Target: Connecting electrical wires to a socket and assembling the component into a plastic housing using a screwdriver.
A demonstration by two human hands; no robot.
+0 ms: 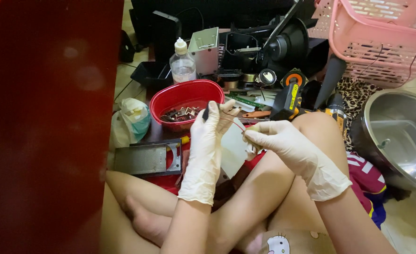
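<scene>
Pinched between both white-gloved hands, a thin red wire (231,120) stretches taut: left hand (208,136) also closed around a small dark tool (205,113), right hand (283,143) gripping the wire's other end, just before the red oval plastic bowl (170,96) of metal scraps.

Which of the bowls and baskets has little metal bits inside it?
The red oval bowl, just beyond the gloved left hand, holds small metal pieces. The pink slatted basket and the shiny steel bowl show none.
</scene>
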